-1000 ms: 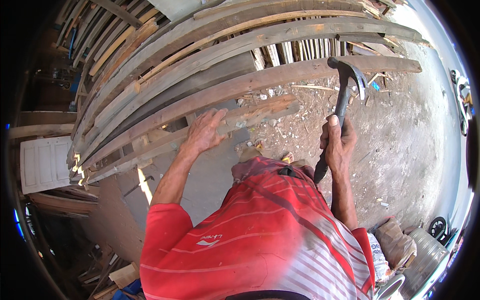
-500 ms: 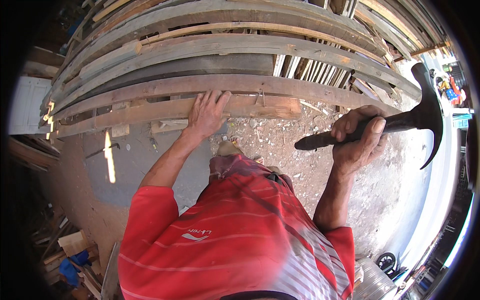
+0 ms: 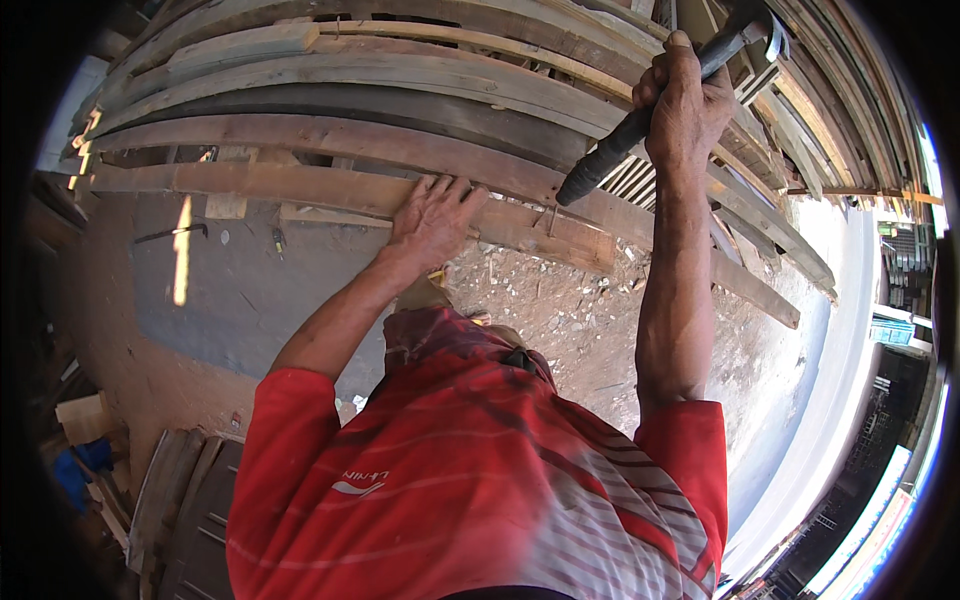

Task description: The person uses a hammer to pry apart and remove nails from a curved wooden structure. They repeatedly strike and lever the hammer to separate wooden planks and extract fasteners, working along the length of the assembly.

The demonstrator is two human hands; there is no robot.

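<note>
My left hand (image 3: 437,215) lies over the nearest wooden board (image 3: 330,188), its fingers curled across the far edge and its thumb hidden. In my right hand (image 3: 690,105) is a claw hammer (image 3: 612,155), gripped around its dark handle. The hammer's head is up at the far right, while the handle's end points down left, above the boards. A thin nail (image 3: 553,220) sticks up from the nearest board, to the right of my left hand and close below the handle's end. A second reddish-brown board (image 3: 400,148) runs just behind the nearest one.
Stacked long timbers (image 3: 440,75) fill the far side. A grey sheet (image 3: 260,285) lies on the floor at left, with a dark bar (image 3: 170,234) on it. Wood chips litter the dirt floor (image 3: 560,310). Scrap wood (image 3: 85,415) and a blue cloth (image 3: 75,475) are at lower left.
My right hand has swung the hammer up and away, beyond the nearest board. My left hand stays on that board. The whole view has shifted and turned slightly.
</note>
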